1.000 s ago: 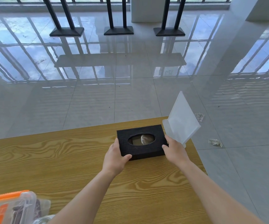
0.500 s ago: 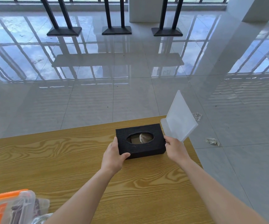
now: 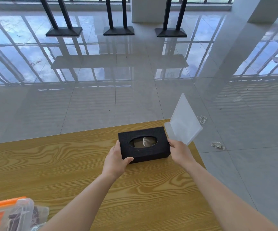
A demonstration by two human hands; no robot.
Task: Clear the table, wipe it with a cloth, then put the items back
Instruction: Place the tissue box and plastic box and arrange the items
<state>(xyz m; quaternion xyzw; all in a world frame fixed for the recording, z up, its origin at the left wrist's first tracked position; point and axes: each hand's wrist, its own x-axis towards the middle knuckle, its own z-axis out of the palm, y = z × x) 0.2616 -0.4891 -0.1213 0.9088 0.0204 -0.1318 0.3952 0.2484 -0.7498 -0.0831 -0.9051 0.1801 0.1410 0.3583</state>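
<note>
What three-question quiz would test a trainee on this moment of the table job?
1. True or false: the left hand grips the black tissue box.
2. What does the right hand hold? A) translucent plastic stand B) cloth C) cup
3. Fill in: the orange-lidded container shows at the view's lower ____ corner.
Key: 1 true; 2 A; 3 left.

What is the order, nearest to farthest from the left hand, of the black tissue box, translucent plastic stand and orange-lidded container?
1. Black tissue box, gripped by the left hand at its left end.
2. Translucent plastic stand, beyond the box's right end, held by the right hand.
3. Orange-lidded container, at the near left.
</note>
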